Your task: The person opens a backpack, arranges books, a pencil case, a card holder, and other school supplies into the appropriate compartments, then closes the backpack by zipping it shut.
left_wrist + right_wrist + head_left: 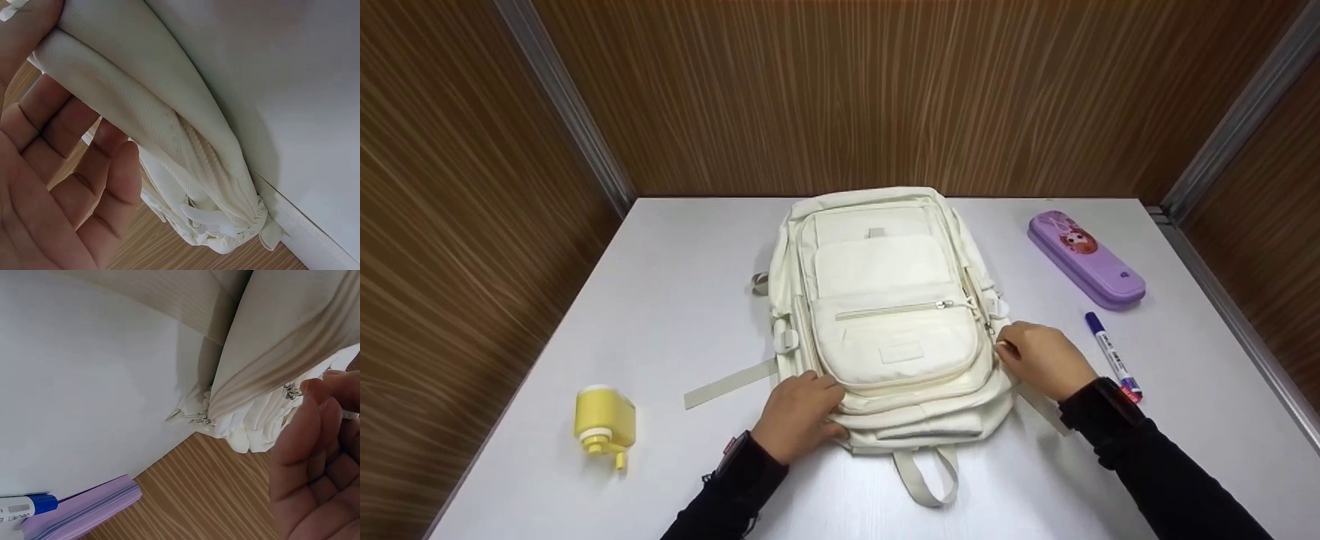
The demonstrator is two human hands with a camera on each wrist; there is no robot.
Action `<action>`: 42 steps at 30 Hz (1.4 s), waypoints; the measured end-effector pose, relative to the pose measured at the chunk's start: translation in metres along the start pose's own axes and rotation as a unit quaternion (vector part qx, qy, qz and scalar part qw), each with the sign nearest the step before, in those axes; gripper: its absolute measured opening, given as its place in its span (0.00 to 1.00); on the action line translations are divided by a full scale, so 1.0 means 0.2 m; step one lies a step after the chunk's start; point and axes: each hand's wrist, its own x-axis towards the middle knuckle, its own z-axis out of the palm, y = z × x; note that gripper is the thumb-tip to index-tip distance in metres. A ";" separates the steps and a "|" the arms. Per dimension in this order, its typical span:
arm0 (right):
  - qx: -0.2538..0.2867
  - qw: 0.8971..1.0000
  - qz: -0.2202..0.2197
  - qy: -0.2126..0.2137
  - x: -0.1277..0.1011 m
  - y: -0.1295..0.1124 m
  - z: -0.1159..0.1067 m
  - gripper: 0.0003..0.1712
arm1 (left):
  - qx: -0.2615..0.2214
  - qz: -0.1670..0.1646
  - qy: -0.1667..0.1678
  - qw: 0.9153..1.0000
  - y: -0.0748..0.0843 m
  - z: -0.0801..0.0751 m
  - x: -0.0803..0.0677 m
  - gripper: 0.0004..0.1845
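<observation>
A cream backpack point(896, 270) lies on its back on the white table, its top handle loop point(952, 480) toward me. At its lower left corner my left hand point(801, 414) grips the edge; in the left wrist view the thumb lies on one side of the fabric and the fingers point(112, 169) on the other. My right hand point(1046, 360) is at the bag's right side. Its thumb and forefinger pinch a metal zipper pull point(290, 392) on the side zipper, partly hidden by the fingertips point(311, 391).
A yellow pencil sharpener point(607, 416) with a crank stands at the left. To the right lie a purple pencil case point(1087, 259) and a blue-capped marker point(1114, 356), close to the right forearm. Loose straps point(727, 384) spread from the bag. Wood-grain panels point(840, 97) enclose the table.
</observation>
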 end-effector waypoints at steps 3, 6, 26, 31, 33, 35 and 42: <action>-0.010 1.000 -0.010 -0.002 -0.01 -0.03 0.00 0.14 | 0.000 -0.001 0.001 1.000 0.00 0.00 0.00 0.22; -0.014 1.000 -0.016 -0.001 -0.01 -0.05 -0.01 0.16 | 0.001 -0.001 0.001 1.000 0.00 -0.01 0.01 0.21; -0.059 0.997 -0.045 0.002 -0.08 -0.12 -0.04 0.16 | 0.016 -0.008 -0.003 1.000 0.01 0.00 0.02 0.20; -0.050 0.997 -0.058 0.001 -0.10 -0.17 -0.06 0.17 | 0.024 -0.016 -0.004 1.000 0.02 0.00 0.03 0.21; -0.046 0.997 -0.063 0.002 -0.10 -0.19 -0.06 0.18 | 0.025 -0.018 -0.005 1.000 0.02 0.00 0.03 0.21; -0.045 0.997 -0.066 0.005 -0.11 -0.20 -0.06 0.19 | 0.026 -0.019 -0.005 0.999 0.03 0.01 0.03 0.21; -0.048 0.995 -0.086 0.015 -0.12 -0.23 -0.06 0.19 | 0.035 -0.023 -0.011 0.999 0.07 0.01 0.05 0.20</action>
